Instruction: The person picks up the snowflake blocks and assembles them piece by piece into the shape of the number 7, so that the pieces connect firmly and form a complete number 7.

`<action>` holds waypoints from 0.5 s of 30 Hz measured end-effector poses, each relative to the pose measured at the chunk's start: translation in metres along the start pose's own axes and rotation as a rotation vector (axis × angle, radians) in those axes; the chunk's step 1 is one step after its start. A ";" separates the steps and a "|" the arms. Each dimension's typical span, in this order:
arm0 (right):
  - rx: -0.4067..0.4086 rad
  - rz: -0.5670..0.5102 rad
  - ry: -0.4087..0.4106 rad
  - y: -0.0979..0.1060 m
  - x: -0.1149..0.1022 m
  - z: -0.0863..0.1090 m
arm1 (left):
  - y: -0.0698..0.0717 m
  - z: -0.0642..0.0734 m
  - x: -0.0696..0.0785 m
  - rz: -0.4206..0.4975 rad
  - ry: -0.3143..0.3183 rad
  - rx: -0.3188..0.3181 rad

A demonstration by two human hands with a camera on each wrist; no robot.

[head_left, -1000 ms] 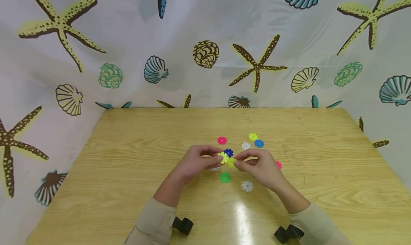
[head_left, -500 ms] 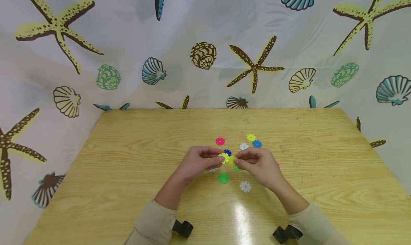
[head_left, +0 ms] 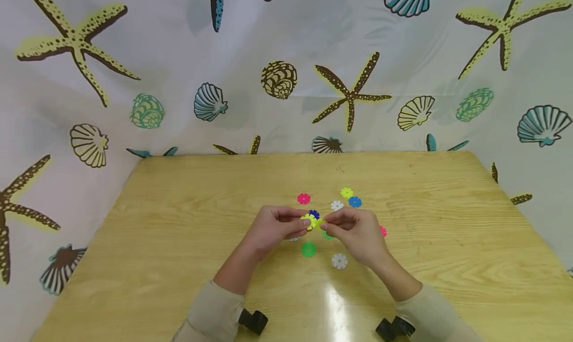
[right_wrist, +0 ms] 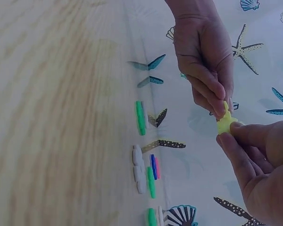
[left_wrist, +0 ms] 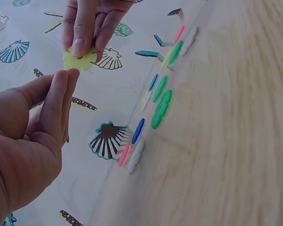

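Both hands meet above the middle of the wooden table. The left hand (head_left: 275, 232) pinches a yellow notched plastic disc (head_left: 309, 222) between thumb and fingers, its flat face towards the head camera. A second yellow notched disc (right_wrist: 225, 126) is pinched by the right hand (head_left: 358, 235). In the right wrist view the two discs touch at their edges, one standing at an angle to the other. Whether their notches are interlocked cannot be told, as fingertips cover much of both.
Loose notched discs lie on the table (head_left: 179, 252) around the hands: pink (head_left: 304, 198), yellow (head_left: 346, 192), light blue (head_left: 355, 201), dark blue (head_left: 314, 214), green (head_left: 308, 249) and white (head_left: 339, 261). A cloth printed with shells and starfish (head_left: 241, 73) hangs behind.
The right hand has brought its yellow disc slightly up and closer to the left hand's disc. A green disc beneath has come into sight. The head view has shifted slightly.
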State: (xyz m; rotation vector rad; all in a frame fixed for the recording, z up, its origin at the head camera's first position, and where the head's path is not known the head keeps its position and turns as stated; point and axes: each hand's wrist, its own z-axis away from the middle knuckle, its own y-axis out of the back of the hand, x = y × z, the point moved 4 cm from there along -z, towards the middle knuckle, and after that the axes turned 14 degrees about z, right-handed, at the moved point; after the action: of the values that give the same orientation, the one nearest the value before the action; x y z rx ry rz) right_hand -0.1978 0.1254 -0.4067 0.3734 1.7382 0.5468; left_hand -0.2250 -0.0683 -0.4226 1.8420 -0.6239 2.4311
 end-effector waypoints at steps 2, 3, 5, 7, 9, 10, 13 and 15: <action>-0.007 -0.003 -0.006 -0.001 -0.001 0.001 | -0.001 0.000 -0.002 0.000 -0.003 0.005; -0.009 -0.001 -0.004 -0.001 -0.001 0.001 | -0.002 0.000 -0.002 0.001 -0.004 0.003; -0.005 0.010 0.008 0.000 -0.002 0.002 | -0.004 0.000 -0.003 0.000 -0.013 -0.006; 0.002 0.020 0.022 0.002 -0.002 0.002 | -0.006 -0.001 -0.003 -0.002 -0.019 -0.016; 0.002 0.019 0.037 0.003 -0.002 0.002 | -0.007 -0.001 -0.002 -0.012 -0.022 -0.028; -0.004 0.014 0.042 0.003 -0.002 0.002 | -0.007 -0.001 -0.002 -0.025 -0.020 -0.032; -0.047 -0.003 0.046 0.002 -0.001 0.000 | -0.004 0.000 -0.001 -0.092 -0.008 -0.059; -0.074 -0.009 0.031 0.002 -0.001 -0.001 | -0.002 0.002 0.000 -0.145 0.006 -0.089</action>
State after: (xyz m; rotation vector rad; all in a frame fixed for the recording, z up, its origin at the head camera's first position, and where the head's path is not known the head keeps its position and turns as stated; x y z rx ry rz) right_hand -0.1985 0.1268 -0.4046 0.3062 1.7434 0.6110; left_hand -0.2224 -0.0672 -0.4216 1.7788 -0.5665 2.2789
